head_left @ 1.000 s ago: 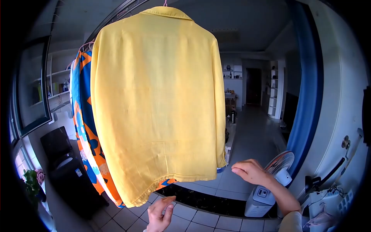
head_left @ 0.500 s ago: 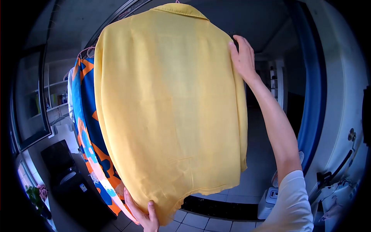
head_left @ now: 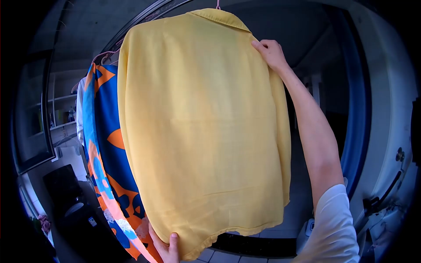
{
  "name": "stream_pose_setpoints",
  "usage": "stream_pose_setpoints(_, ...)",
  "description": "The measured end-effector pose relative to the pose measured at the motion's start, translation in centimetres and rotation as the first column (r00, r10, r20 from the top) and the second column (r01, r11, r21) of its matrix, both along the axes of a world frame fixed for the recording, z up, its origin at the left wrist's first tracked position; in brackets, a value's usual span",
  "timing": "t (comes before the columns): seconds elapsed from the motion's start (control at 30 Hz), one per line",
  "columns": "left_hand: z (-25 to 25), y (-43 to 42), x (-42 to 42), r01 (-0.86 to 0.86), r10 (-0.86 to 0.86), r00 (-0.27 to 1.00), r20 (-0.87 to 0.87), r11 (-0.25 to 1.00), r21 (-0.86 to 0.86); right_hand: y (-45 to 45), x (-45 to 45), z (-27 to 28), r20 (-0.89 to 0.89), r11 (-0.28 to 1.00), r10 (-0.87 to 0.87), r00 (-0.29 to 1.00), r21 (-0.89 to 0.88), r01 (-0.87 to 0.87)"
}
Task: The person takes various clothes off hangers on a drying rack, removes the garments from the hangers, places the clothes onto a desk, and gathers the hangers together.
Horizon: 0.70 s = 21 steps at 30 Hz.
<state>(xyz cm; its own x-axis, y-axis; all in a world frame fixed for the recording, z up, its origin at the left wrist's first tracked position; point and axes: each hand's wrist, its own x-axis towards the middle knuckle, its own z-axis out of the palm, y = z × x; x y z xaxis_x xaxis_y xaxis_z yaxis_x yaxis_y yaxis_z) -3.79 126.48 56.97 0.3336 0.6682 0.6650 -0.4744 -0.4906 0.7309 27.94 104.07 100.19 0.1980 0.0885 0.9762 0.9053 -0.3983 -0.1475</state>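
A yellow collared shirt [head_left: 204,118] hangs with its back towards me from a pink hanger [head_left: 218,4], most of which is hidden inside it. My right hand [head_left: 271,53] is closed on the shirt's right shoulder, thumb in front and fingers curled over the edge. Down at the lower left hem, my left hand [head_left: 165,247] holds the cloth, its thumb on the near side and its other fingers partly behind. Just left of the shirt hangs a blue and orange patterned garment [head_left: 107,101], partly covered by it.
A dark rail [head_left: 151,11] runs overhead. At left are a white garment [head_left: 80,109], shelves [head_left: 61,105], a dark framed window [head_left: 33,114] and a black appliance [head_left: 81,219]. A blue curtain [head_left: 357,101] hangs at right, near a white box-shaped appliance [head_left: 305,232].
My right hand has gone from extended fingers beside the shoulder to a closed hold on it. The shirt sits slightly further right and lower in view. My left hand stays at the hem.
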Motion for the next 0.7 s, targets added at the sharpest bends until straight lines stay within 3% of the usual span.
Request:
stream_pose_setpoints(0.1, 0.3, -0.4, -1.0, 0.011, -0.017, 0.995, -0.096, 0.998, -0.065, 0.7, 0.3, -0.9, 0.019, 0.998, -0.031, 0.999, 0.059, 0.030)
stream_pose_setpoints(0.17, -1.1, 0.1, -0.4, 0.056, -0.060, 0.997, -0.044, 0.995, -0.082, 1.2, 0.4, -1.2, -0.047, 0.995, -0.053, 0.997, 0.084, 0.057)
stream_pose_setpoints(0.27, -1.0, -0.4, -0.8, -0.025, 0.018, 0.993, -0.115, 0.997, -0.066, 1.5, 1.1, -1.2, -0.101, 0.993, -0.030, 0.994, 0.114, 0.042)
stream_pose_setpoints(0.5, -0.6, -0.5, -1.8, 0.000, -0.012, 0.990, -0.142, 0.996, -0.088, 1.2, 2.9, -1.6, -0.197, 0.987, -0.033, 0.980, 0.145, 0.062)
stream_pose_setpoints(0.63, 0.0, -0.4, -1.6, 0.138, -0.141, 0.988, -0.064, 0.989, -0.049, -0.7, 3.1, -4.7, -0.229, 0.985, -0.110, 0.967, 0.104, 0.136)
stream_pose_setpoints(0.7, 0.6, -0.3, -0.4, 0.287, -0.284, 0.948, 0.143, 0.958, 0.001, -2.2, 3.4, -7.5, -0.255, 0.986, -0.142, 0.957, 0.052, 0.160)
